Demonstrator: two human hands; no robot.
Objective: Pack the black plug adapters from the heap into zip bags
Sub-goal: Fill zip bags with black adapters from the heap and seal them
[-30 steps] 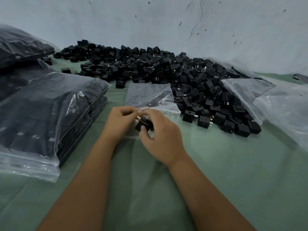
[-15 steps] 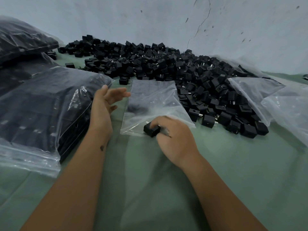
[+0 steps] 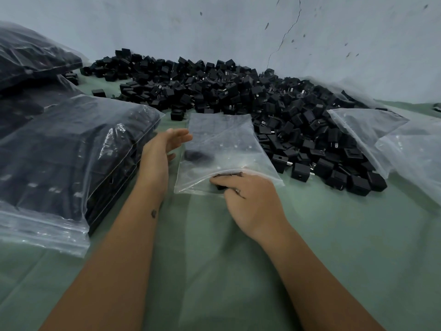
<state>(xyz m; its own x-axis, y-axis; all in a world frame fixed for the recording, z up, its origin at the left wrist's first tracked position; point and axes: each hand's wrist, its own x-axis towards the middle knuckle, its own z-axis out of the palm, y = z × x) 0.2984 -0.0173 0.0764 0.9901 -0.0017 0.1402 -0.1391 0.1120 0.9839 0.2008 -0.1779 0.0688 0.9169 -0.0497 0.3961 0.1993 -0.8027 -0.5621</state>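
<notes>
A clear zip bag [image 3: 224, 144] lies flat on the green cloth in front of the heap of black plug adapters [image 3: 238, 96]. My right hand [image 3: 250, 199] is at the bag's near mouth and grips a black adapter [image 3: 226, 176], fingertips and adapter just inside the opening. A dark adapter [image 3: 198, 156] lies blurred inside the bag near its left side. My left hand [image 3: 162, 149] hovers at the bag's left edge with fingers straight, holding nothing.
Stacked filled zip bags [image 3: 66, 158] of adapters rise at the left, more [image 3: 31, 56] behind them. Empty clear bags [image 3: 381, 139] lie at the right over the heap's edge. A grey wall [image 3: 214, 27] backs the heap. Green cloth [image 3: 214, 271] spreads in front.
My left hand let go of the adapter and moved left, opening beside the bag. My right hand pushed the adapter forward into the bag's mouth.
</notes>
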